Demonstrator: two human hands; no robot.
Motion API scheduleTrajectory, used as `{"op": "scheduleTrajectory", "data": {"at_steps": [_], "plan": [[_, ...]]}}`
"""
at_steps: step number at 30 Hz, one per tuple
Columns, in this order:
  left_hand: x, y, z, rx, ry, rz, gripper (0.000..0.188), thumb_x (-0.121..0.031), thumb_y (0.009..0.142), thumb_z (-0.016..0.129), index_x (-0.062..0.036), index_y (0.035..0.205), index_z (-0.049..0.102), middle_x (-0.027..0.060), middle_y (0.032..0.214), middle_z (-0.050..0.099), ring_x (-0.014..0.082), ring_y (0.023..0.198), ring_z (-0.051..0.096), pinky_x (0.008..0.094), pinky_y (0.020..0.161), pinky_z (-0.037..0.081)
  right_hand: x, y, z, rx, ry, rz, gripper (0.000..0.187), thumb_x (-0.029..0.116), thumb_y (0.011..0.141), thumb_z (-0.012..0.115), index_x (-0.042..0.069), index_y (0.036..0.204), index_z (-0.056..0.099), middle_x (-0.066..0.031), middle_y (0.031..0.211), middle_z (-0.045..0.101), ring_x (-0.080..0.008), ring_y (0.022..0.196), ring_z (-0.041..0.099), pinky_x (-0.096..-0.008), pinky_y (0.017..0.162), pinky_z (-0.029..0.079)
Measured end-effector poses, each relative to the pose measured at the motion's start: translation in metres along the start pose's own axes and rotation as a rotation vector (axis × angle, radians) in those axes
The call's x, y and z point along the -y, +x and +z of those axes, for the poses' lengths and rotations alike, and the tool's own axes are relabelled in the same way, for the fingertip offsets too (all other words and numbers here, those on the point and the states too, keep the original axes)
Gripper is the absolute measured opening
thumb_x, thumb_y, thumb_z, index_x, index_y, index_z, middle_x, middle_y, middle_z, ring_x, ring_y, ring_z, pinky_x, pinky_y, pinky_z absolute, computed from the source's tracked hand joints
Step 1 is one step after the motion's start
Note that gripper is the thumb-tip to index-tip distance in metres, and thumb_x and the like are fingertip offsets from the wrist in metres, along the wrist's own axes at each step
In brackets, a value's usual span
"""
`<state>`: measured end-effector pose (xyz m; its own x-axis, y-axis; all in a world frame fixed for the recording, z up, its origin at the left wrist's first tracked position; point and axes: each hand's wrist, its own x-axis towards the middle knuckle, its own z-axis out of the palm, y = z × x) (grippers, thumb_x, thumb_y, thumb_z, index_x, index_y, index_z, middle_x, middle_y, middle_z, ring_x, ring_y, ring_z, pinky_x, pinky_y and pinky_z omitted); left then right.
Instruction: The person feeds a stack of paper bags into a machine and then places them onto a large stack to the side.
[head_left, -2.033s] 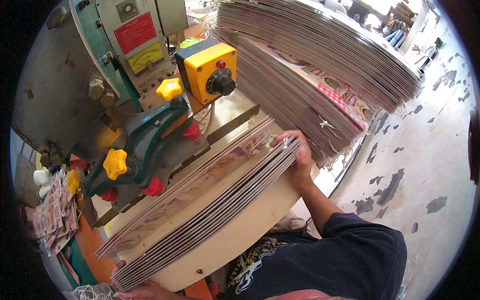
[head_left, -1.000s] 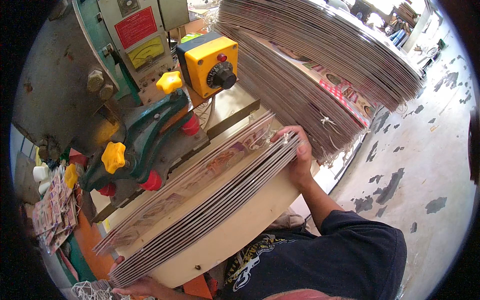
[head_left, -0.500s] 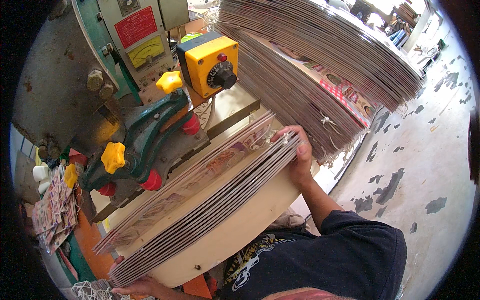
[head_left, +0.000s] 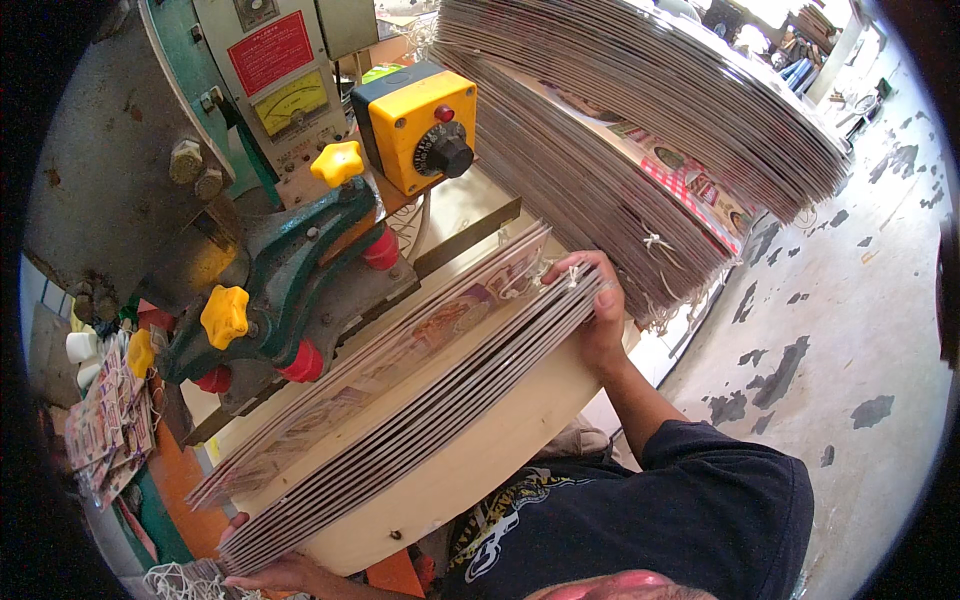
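My right hand (head_left: 602,318) grips the far right end of a stack of thin printed sheets (head_left: 420,405), its fingers curled over the top and the thumb on the near side. Around the lower left end of the same stack closes my left hand (head_left: 275,574), its fingers partly hidden by the sheets. The stack stands on its long edge, tilted, over a pale wooden board (head_left: 430,490). Just beyond it, apart from the held stack, leans a thinner group of printed sheets (head_left: 440,325) with food pictures. Bits of white string show at the right ends.
Ahead stands a green and grey press machine (head_left: 290,240) with yellow star knobs (head_left: 225,316) and red rubber feet. A yellow control box (head_left: 425,130) with a black dial sits behind. Tall piles of sheets (head_left: 640,110) rise at the back right. Loose printed pieces (head_left: 112,425) lie far left.
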<state>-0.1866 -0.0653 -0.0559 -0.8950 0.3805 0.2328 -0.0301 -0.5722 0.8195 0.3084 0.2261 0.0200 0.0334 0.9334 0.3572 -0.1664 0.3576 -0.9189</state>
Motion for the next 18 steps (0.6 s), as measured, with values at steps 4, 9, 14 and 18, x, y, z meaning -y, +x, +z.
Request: {"op": "scheduleTrajectory", "data": {"at_steps": [4,9,14,18], "plan": [[0.009,-0.021,0.003,0.088,0.759,0.524,0.070,-0.057,0.099,0.033,0.0010,0.137,0.027,0.0288,0.122,0.054,0.0371,0.101,0.059,0.0519,0.084,0.051,-0.002,0.000,0.000,0.000,0.001,-0.008,0.079,0.076,0.083,0.052,0.003,0.112,0.052,-0.0105,0.102,0.060,-0.0169,0.095,0.058,-0.0318,0.086,0.046],[0.019,-0.027,-0.008,0.259,0.446,0.515,0.070,-0.020,0.106,0.041,-0.0087,0.155,-0.008,0.0325,0.140,0.042,0.0404,0.120,0.056,0.0531,0.104,0.050,0.001,0.000,0.001,-0.006,-0.019,-0.003,0.078,0.076,0.084,0.051,0.003,0.112,0.052,-0.0104,0.102,0.060,-0.0166,0.094,0.057,-0.0316,0.086,0.046],[-0.008,-0.013,0.053,-0.268,0.021,0.008,0.104,-0.088,0.082,0.033,0.0078,0.103,0.068,0.0237,0.085,0.072,0.0320,0.054,0.065,0.0427,0.039,0.050,-0.001,-0.001,0.000,-0.007,-0.024,-0.009,0.079,0.076,0.084,0.050,0.003,0.112,0.052,-0.0102,0.102,0.060,-0.0165,0.095,0.057,-0.0315,0.086,0.045],[-0.015,-0.015,0.081,-0.395,0.171,0.177,0.092,-0.081,0.085,0.033,0.0050,0.104,0.057,0.0233,0.085,0.065,0.0313,0.058,0.059,0.0443,0.047,0.047,-0.002,0.000,-0.001,0.000,-0.029,-0.014,0.079,0.076,0.084,0.051,0.002,0.113,0.052,-0.0103,0.102,0.060,-0.0166,0.096,0.057,-0.0318,0.087,0.045]]}}
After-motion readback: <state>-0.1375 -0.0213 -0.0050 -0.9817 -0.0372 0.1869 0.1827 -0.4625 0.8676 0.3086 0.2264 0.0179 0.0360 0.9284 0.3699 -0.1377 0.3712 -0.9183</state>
